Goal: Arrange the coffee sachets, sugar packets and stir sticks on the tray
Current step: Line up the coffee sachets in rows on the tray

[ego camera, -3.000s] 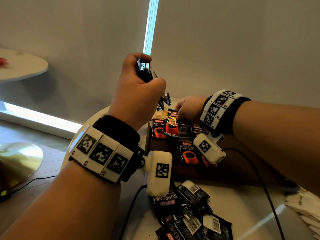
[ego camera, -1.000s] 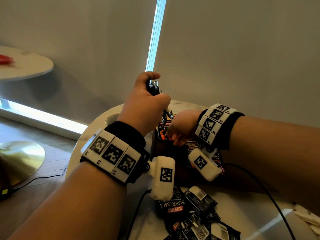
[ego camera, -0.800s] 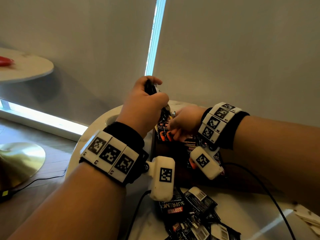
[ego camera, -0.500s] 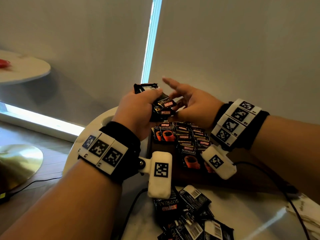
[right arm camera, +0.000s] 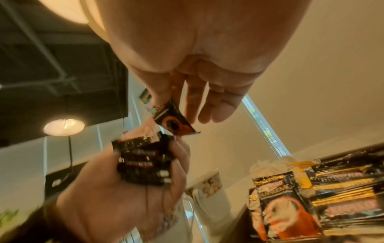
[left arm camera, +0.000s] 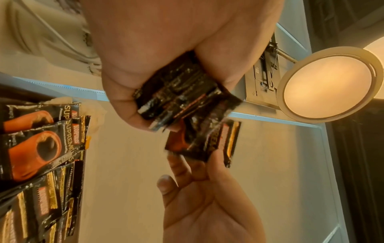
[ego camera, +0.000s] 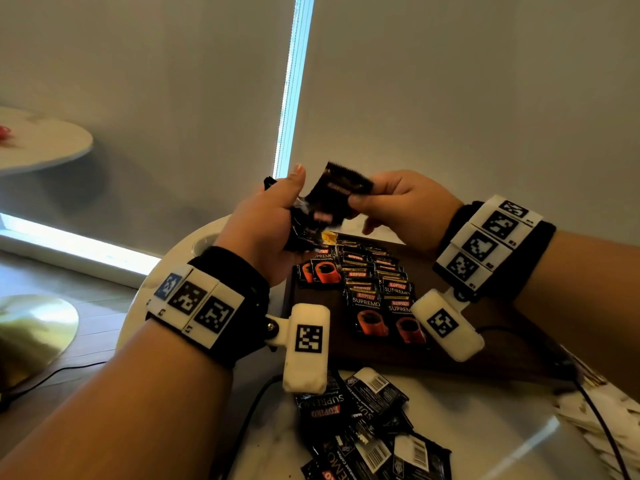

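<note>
My left hand grips a stack of black coffee sachets above the tray's far left corner. My right hand pinches a single coffee sachet by its edge, right beside that stack; the same sachet shows in the right wrist view. Below both hands, the dark wooden tray carries overlapping rows of coffee sachets, face up, with orange cups printed on them. A loose pile of sachets lies on the white table in front of the tray. No stir sticks can be seen.
White paper packets lie at the table's right edge. A white mug stands past the tray's far left corner. Black cables cross the round white table. A second round table is far left.
Both hands rose from the tray's far left corner. The right hand, which had been down among the laid sachets, opened, reached to the left hand's stack and now pinches one sachet from it.
</note>
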Available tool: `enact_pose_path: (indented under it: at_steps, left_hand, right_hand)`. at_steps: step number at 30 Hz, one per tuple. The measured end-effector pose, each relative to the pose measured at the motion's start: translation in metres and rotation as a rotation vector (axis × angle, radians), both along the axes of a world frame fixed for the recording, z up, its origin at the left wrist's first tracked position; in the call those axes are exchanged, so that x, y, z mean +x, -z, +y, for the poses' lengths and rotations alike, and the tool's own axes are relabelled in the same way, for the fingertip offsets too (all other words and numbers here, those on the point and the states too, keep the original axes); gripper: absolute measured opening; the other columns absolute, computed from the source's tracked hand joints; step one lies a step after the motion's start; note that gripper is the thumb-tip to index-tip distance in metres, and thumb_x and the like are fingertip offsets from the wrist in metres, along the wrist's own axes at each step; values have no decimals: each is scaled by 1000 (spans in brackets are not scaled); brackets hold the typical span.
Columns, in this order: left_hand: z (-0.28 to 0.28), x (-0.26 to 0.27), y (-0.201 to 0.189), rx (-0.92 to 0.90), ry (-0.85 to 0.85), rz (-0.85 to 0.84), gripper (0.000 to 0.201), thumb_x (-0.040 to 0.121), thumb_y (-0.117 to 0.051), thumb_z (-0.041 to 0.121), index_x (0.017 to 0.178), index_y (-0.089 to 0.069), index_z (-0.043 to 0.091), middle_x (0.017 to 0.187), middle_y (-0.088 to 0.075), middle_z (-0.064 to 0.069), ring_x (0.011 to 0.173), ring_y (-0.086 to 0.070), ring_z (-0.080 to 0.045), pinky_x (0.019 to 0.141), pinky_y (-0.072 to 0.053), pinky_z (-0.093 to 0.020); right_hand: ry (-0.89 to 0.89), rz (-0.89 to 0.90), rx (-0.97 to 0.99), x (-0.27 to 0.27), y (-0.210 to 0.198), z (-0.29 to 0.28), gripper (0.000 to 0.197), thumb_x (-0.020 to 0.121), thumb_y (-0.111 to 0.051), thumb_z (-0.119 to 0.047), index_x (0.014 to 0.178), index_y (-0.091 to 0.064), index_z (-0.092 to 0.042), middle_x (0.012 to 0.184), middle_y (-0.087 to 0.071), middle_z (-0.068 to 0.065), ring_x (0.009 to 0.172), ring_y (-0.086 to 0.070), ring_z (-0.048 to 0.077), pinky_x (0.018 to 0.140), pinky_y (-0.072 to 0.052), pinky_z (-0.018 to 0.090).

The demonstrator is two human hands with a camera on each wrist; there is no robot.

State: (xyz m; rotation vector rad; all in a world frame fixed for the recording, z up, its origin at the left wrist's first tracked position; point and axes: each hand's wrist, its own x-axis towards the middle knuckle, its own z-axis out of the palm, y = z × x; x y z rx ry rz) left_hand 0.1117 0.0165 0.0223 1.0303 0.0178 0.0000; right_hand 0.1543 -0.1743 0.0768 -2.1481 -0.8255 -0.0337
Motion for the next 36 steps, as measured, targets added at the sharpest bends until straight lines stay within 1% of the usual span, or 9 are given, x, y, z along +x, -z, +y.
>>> enact_pose_path:
  at_steps: [6,10,14,17,19,24,28,31,36]
  left_hand:
    - [-3,-1,1,13,4,-46,24,94,-67,27,115,-59,20,117,-61,-14,97,-66,-32,66,-60,-40]
    - [-5,-3,2,2,157,-150,46,90,-65,12,135,-53,10,128,-64,-25,110,-68,-43,83,-57,-51]
    - [-5,-2,2,-8,106,-131,46,92,-53,-2,136,-52,12,126,-65,-27,105,-70,-45,79,-60,-53]
    - [-3,-1,4,-15,102,-107,46,92,-52,-2,135,-54,12,122,-68,-26,100,-72,-42,73,-61,-49]
    - [0,0,6,10,128,-95,45,91,-54,2,135,-55,11,119,-69,-24,96,-73,-39,71,-60,-46]
    - [1,-4,5,66,154,-104,38,95,-53,9,133,-56,7,106,-70,-18,82,-74,-29,63,-59,-38]
    - [-1,-3,2,27,49,-76,28,96,-60,21,123,-57,15,102,-65,-12,75,-71,-25,56,-56,-35]
    - [2,3,3,40,-163,-33,41,90,-70,34,124,-56,15,104,-59,-6,81,-65,-20,57,-53,-32]
    - [3,6,4,-21,-234,-75,32,86,-72,34,112,-59,21,98,-57,-3,80,-60,-20,52,-51,-30]
  right_hand:
    - [44,243,295,9,3,4,24,93,-61,-20,111,-66,-5,102,-72,21,88,-66,38,59,-51,35]
    - [28,311,326,7,11,11,22,96,-61,-7,118,-60,-12,98,-74,16,87,-73,30,67,-59,40]
    - [63,202,158,-4,8,14,42,89,-70,-8,125,-51,-19,97,-70,2,89,-71,20,70,-60,36]
    - [44,-79,-171,-13,-2,10,70,75,-84,-20,126,-38,-27,134,-48,-5,115,-56,12,90,-56,32]
    - [-47,-193,-324,-17,-9,9,59,68,-88,-28,113,-50,-29,146,-40,-9,128,-44,8,104,-43,27]
    - [-89,-307,-451,-20,-11,14,27,66,-80,-34,84,-60,-30,124,-52,-11,107,-47,-3,88,-42,20]
    - [-56,-330,-435,-14,-8,14,32,63,-71,-49,85,-58,-29,109,-59,-7,96,-53,2,78,-46,19]
    - [73,-240,-442,-2,-2,11,31,74,-81,-33,92,-58,-23,91,-61,-8,72,-57,-1,59,-45,16]
    - [124,-234,-771,10,23,24,38,71,-83,-41,95,-57,-26,94,-58,-9,83,-56,12,67,-51,30]
